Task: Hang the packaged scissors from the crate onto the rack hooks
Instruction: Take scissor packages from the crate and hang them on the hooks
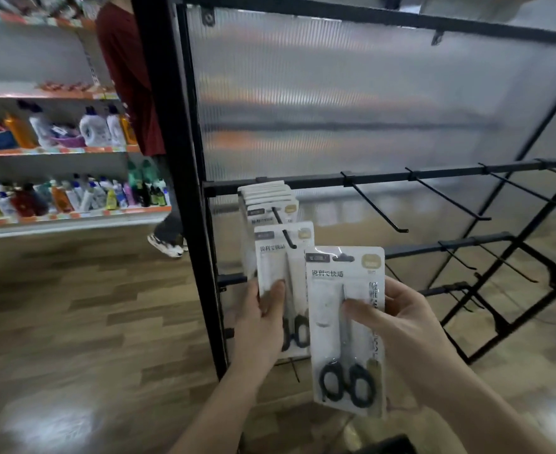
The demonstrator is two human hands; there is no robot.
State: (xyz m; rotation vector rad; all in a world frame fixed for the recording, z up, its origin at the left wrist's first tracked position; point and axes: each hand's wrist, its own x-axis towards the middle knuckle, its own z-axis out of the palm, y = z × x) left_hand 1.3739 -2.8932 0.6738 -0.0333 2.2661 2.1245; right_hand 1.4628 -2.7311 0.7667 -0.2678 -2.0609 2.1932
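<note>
rack [178,191]: black frame with crossbars, translucent ribbed panel [351,93] behind. a row of hung packs [270,198] already sits on the leftmost hook [290,242]. the empty hooks [379,206] to the right are bare. crate not in view.

left pack [281,260]: looks threaded on that leftmost hook, with the tip showing in front of the card. left hand [260,326] pinches its lower half, thumb on the front and fingers behind.

right pack [345,326]: held clear of the rack, just beside the left one and overlapping its edge. right hand [410,322] pinches it mid-height, thumb across the blister and fingers behind the right edge. its hang slot [343,257] at the top is free.

handling, my read: light, flat card plus thin blister. fairly stiff, but it will flex if squeezed by one corner. the glossy face looks slippery, so pinch front and back rather than by the edges. weight sits low at the scissor handles, so it should hang plumb. grip mid or low and keep the top clear. the slot is the weak spot, so slide it on square and don't lever it on the hook tip.
</note>
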